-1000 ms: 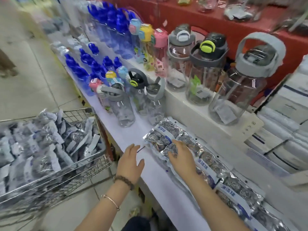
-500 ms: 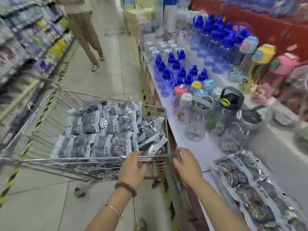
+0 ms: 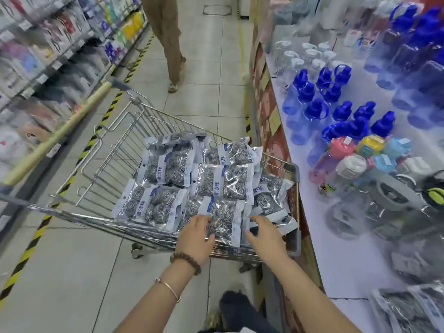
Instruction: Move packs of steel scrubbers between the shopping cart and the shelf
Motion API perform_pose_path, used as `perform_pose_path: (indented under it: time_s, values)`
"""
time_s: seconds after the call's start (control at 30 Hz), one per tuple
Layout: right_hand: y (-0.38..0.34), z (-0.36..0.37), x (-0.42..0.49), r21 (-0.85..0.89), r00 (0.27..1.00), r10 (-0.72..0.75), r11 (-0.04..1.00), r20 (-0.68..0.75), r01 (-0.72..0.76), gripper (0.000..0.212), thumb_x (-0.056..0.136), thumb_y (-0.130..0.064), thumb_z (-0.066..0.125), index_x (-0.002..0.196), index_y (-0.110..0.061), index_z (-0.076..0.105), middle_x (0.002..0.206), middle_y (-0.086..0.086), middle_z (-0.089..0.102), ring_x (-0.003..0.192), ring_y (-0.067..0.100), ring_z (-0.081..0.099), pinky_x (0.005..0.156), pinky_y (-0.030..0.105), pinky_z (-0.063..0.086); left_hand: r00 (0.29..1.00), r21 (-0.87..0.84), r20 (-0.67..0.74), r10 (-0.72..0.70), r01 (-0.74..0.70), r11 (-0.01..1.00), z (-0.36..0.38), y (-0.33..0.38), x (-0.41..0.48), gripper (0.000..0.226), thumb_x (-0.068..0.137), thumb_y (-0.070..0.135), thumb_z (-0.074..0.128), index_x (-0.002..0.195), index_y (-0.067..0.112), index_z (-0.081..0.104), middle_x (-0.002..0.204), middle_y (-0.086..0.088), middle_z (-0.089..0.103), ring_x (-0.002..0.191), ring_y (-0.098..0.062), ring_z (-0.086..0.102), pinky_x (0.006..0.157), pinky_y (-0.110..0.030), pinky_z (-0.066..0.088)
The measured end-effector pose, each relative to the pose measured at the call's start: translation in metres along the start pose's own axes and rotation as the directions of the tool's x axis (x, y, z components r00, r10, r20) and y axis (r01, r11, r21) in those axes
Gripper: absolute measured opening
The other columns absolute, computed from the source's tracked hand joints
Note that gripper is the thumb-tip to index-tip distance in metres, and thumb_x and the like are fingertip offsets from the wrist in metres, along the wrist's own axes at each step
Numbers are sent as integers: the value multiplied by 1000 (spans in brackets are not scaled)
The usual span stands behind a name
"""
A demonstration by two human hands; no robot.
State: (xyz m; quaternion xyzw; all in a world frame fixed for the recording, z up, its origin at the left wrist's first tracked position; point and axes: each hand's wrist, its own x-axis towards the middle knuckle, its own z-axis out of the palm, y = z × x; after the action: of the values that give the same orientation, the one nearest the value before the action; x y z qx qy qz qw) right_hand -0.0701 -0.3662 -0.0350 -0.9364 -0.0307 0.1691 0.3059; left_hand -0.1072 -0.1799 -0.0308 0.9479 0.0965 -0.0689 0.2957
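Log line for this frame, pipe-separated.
phase: reach into cart | left hand: open, on nearest scrubber pack | right hand: open, at its right edge | nothing lifted yet

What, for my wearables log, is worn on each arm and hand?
No sleeves or gloves. Behind the left hand sit a brown beaded bracelet and, further up, a thin gold-coloured bangle. The right hand and its arm wear nothing.

Brown bead bracelet (image 3: 185,259), thin gold bangle (image 3: 168,286)

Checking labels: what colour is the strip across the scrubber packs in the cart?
The strip is white with blue lettering; head view.
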Motion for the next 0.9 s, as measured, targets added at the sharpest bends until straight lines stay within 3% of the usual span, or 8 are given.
perform_pose_path:
  time_s: [0.17,0.3,0.5,0.63,0.77,0.9]
  values:
    - [-15,1,60,-139,987,-103,983,125,120,53,91,-28,57,140,-17,40,140,5,46,123,22,49,100,32,41,998,48,8,-68,68,997,4,-8,34,42,88,27,53,129,21,42,133,1,44,115,-16,48,98,-28,40]
    - [-22,7,102,-370,960,-186,894,208,254,56,88,-36,57,138,-18,39,135,4,50,116,22,51,96,34,44,986,30,10,-169,169,985,5,-8,57,46,90,32,52,133,22,38,136,3,41,121,-14,44,102,-28,37]
    - [-24,22,126,-515,928,-100,808,360,287,67,82,-60,57,129,-15,43,127,6,54,116,25,51,99,41,39,964,-16,42,-262,263,965,-1,-8,73,49,90,28,52,136,23,36,138,4,39,116,-14,48,99,-28,41]
    - [-26,26,133,-476,925,-69,842,373,255,54,76,-54,68,111,-16,54,113,2,58,104,19,54,95,37,44,953,-61,67,-296,300,952,-6,-16,81,46,90,24,52,134,26,39,137,5,39,112,-11,49,93,-20,39]
    - [-32,13,136,-310,915,7,942,404,129,38,73,-38,77,93,-20,51,91,-5,60,82,12,58,76,33,53,938,-177,75,-339,347,921,-10,-24,92,39,91,22,53,128,26,46,125,9,44,96,-5,50,83,-18,42]
    - [-35,-18,152,-287,920,38,954,389,82,33,75,-19,77,74,-24,44,82,-6,58,75,13,57,67,29,49,887,-384,31,-460,436,814,-12,-34,100,31,89,11,56,119,18,55,119,6,54,107,-11,53,90,-25,46]
